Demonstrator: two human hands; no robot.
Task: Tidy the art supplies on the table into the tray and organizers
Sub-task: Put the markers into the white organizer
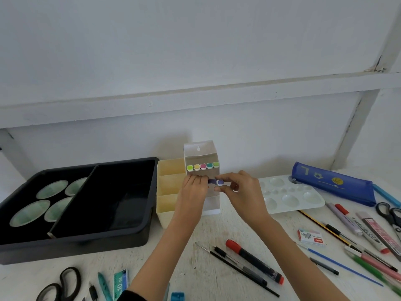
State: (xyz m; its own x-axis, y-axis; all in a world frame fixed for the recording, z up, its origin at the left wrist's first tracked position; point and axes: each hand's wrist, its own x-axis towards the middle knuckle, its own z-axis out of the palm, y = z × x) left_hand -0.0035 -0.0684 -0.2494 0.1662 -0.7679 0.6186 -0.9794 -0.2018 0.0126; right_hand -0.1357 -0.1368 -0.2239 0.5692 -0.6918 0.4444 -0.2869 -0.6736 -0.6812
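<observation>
Purple marker point(217, 182) was held level in front of the clear marker box point(201, 153). Right hand point(243, 192) pinched its cap end and left hand point(193, 189) curled round the other end. Box stood just beside cream organizer point(168, 181), with black tray point(76, 248) further left.

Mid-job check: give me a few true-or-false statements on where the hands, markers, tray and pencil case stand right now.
1. The right hand pinches a purple marker at the clear marker box. True.
2. The right compartment of the black tray is packed with pens. False: no pens show there; green oval dishes lie in the left compartment.
3. Five markers stand in the clear marker box. True.
4. The blue pencil case sits inside the cream organizer. False: it lies on the table, beyond the white palette.
</observation>
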